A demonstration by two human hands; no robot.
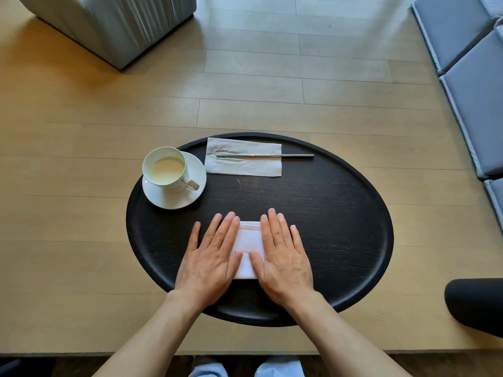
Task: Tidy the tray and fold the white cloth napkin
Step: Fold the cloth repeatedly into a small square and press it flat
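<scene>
A round black tray (340, 213) lies on a wooden surface. Near its front edge is the white cloth napkin (249, 246), folded into a small rectangle. My left hand (212, 257) lies flat on the napkin's left side and my right hand (283, 257) flat on its right side, fingers spread, pressing down. Only the middle strip of the cloth shows between them. At the tray's back left stands a white cup (164, 168) of pale liquid on a saucer (174, 198). A metal utensil (283, 155) rests on a grey paper napkin (245, 165) at the back.
A grey upholstered block (109, 25) stands at the far left. Grey cushions (468, 85) line the right side. A dark rounded object (476, 303) sits at the right edge. The wooden surface's front edge (81, 353) runs just below my forearms.
</scene>
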